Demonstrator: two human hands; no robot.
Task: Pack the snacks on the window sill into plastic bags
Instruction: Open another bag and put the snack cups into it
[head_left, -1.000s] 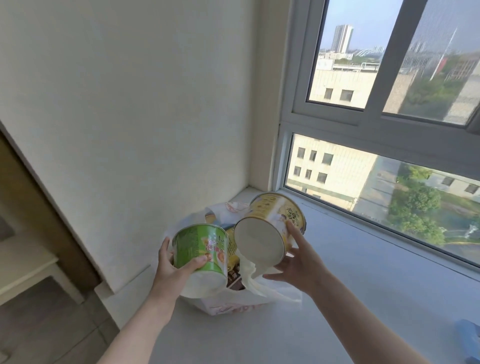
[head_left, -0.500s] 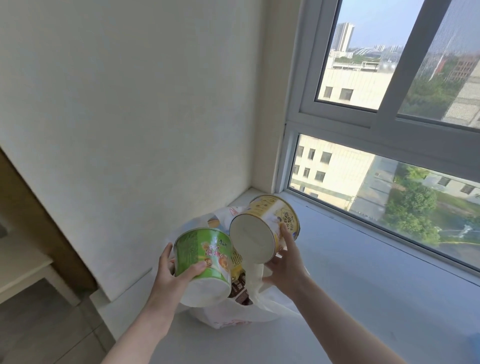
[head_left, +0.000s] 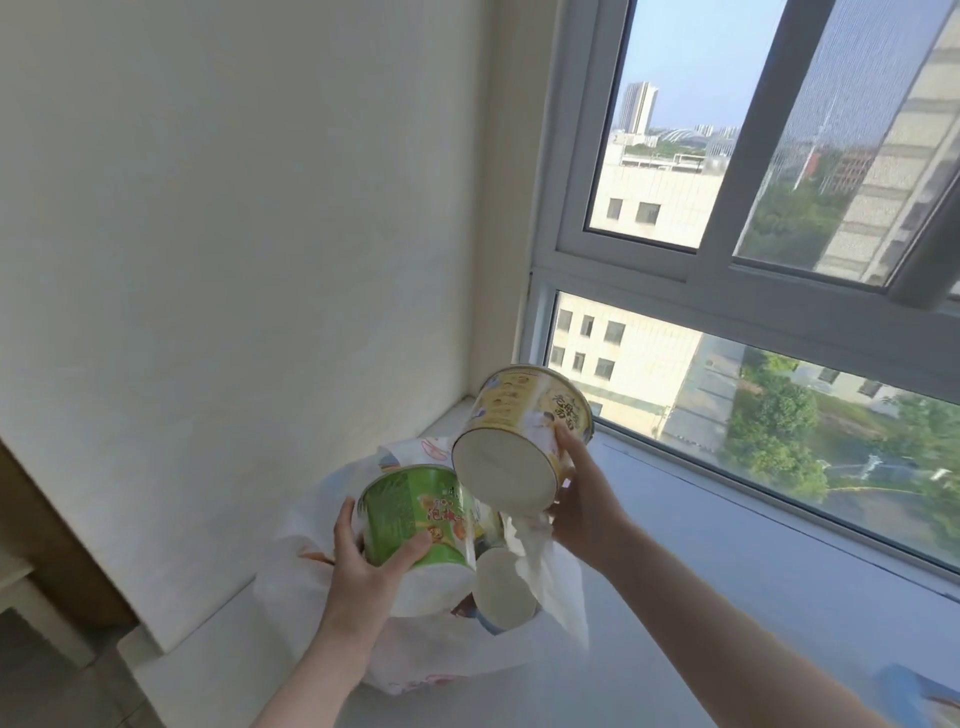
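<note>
My left hand (head_left: 363, 566) grips a green instant-noodle cup (head_left: 415, 525), tilted with its white base toward me, above a white plastic bag (head_left: 296, 587) that stands in the corner of the window sill (head_left: 701, 634). My right hand (head_left: 582, 504) grips a yellow instant-noodle cup (head_left: 519, 436), also tilted base-first, higher and to the right of the green one; it also pinches the bag's handle (head_left: 540, 561). Another cup (head_left: 504, 592) with a white base lies inside the bag below both cups.
A white wall (head_left: 234, 260) closes the sill on the left. The window frame (head_left: 727, 296) runs along the back right. A blue object (head_left: 914, 696) lies at the sill's near right edge. Floor and a wooden edge show at the lower left.
Both cups have stayed over the bag; the yellow cup has risen slightly relative to the green one. The cup inside the bag is now visible below them.
</note>
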